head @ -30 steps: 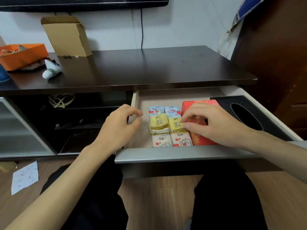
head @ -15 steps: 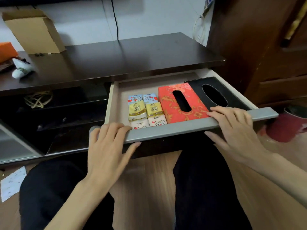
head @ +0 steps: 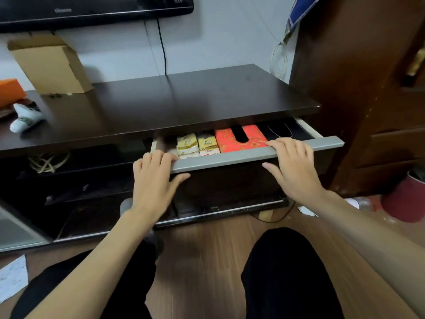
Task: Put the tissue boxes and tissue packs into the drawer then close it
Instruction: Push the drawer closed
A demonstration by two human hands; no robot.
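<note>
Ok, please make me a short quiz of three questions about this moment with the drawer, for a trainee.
1. True or false: the drawer is fully shut.
2. Which thing lies between the yellow tissue packs and the black tissue box?
A. a cardboard box
B. the red tissue box
C. an orange box
3. Fill in: the left hand and the right hand both rest on the drawer's grey front ____.

Key
1. False: it is partly open, with the contents showing.
2. B
3. edge; the fingers lie over the top of it.
</note>
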